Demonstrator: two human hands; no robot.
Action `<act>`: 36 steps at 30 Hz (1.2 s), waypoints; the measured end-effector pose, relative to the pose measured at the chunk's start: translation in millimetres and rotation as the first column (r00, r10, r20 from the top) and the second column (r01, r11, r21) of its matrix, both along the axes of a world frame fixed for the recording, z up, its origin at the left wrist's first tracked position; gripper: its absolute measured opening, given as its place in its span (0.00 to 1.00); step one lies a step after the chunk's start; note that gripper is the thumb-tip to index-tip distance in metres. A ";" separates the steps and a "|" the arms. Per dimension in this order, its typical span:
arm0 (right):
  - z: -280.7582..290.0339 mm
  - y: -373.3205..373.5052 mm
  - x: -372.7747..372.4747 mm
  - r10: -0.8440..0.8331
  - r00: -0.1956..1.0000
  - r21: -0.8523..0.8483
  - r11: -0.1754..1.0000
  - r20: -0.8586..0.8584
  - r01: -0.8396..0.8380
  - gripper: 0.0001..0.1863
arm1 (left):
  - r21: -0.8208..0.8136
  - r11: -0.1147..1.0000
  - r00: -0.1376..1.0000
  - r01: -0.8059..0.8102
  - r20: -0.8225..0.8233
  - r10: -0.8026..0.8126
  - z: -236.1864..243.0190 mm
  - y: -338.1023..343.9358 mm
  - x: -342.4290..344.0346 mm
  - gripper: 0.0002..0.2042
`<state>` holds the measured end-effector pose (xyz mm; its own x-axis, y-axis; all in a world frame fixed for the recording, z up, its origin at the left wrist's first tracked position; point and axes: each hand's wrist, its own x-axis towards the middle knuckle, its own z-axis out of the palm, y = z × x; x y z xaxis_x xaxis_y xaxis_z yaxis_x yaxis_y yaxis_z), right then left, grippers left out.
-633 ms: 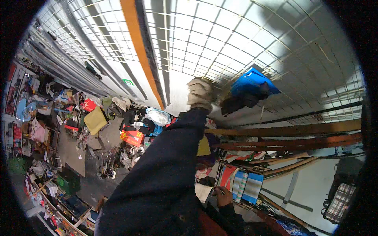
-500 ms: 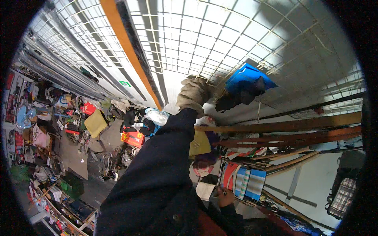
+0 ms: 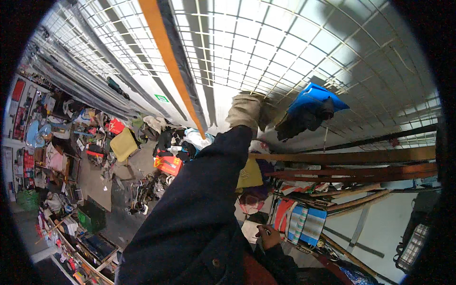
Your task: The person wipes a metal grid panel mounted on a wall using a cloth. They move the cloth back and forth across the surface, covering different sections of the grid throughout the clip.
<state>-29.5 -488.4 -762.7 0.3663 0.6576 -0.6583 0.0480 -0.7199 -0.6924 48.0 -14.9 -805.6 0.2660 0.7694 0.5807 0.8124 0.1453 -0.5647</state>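
Observation:
My left arm, in a dark sleeve, reaches up to the wall grid. A bunched beige cloth [image 3: 244, 111] covers the sleeve's end, so the fingers of my left hand do not show. Just right of it, a blue folder-like thing [image 3: 319, 97] and a crumpled black cloth [image 3: 304, 119] hang against the white wire grid [image 3: 266, 47]. Low in the view, in front of my body, my right hand [image 3: 270, 238] has its fingers curled. Whatever it may hold is too small to name. Beside that hand stands a folding seat with blue, white and red stripes [image 3: 304, 223].
An orange post [image 3: 173, 61] runs up the wall. Long wooden bars [image 3: 351, 156] stretch to the right. A yellow cushion-like thing [image 3: 124, 144], a red box [image 3: 168, 165] and heaps of clutter cover the floor on the left. A plaid bag [image 3: 414, 247] hangs at far right.
The whole view has shifted slightly, with things now lying further right and a little lower. My left arm remains raised at the beige cloth, and my right hand stays low with curled fingers.

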 end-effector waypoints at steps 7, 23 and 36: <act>-1.1 -7.9 11.8 -0.161 0.958 -0.018 0.985 0.235 0.170 0.18 | 0.087 0.995 0.988 -0.058 -0.140 0.070 4.0 -5.4 3.5 0.13; 0.7 -14.7 -7.6 -0.295 0.945 0.039 0.955 0.137 0.293 0.23 | -0.199 0.880 0.880 0.432 0.306 -0.363 31.9 5.5 -48.2 0.10; -22.5 -21.0 -5.8 -0.240 0.948 0.062 0.971 0.209 0.232 0.19 | -0.323 0.691 0.739 0.647 0.491 -0.462 57.4 20.0 -58.7 0.10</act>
